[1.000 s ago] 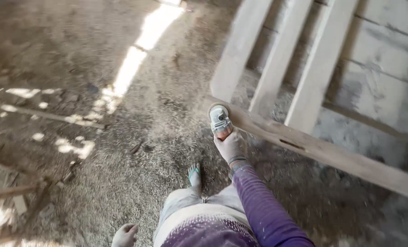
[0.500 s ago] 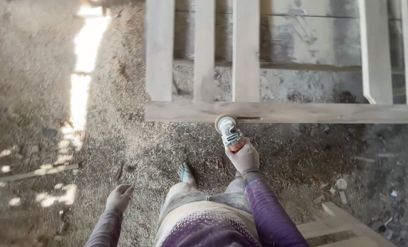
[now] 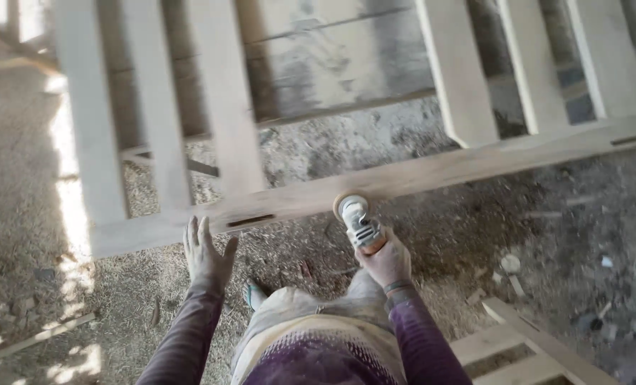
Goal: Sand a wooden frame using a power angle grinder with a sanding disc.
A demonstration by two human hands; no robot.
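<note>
**Head view: a running sanding disc close to a bare, open hand**

Head view, nearest first: the person's purple sleeves and dusty trousers fill the bottom of the frame, with one sandalled foot (image 3: 252, 294) on the sawdust-covered floor (image 3: 531, 235). A second slatted wooden piece (image 3: 517, 349) lies on the floor at lower right, just behind the person's right side, which looks like a trip risk if they step back without looking.

The right hand (image 3: 388, 262) is clenched around the body of a small angle grinder (image 3: 357, 219), whose round disc meets the near edge of the long bottom rail (image 3: 417, 178) of a wooden frame. One-handed control seems the main hazard: if the disc catches the edge or the dark slot (image 3: 250, 221) cut into the rail, the tool could kick sideways.

The left hand (image 3: 205, 251) is released, fingers spread, holding nothing; it hovers at or just against the rail's near edge beside that slot. Whether it touches the wood I cannot tell. It lies along the same rail as the disc, so a slip leftward would likely run toward bare fingers.

Further off, the upright slats (image 3: 225, 107) rise from the rail. The frame appears unclamped, so pressure might shift it. Fine dust hangs near the disc, and no gloves are visible.
</note>
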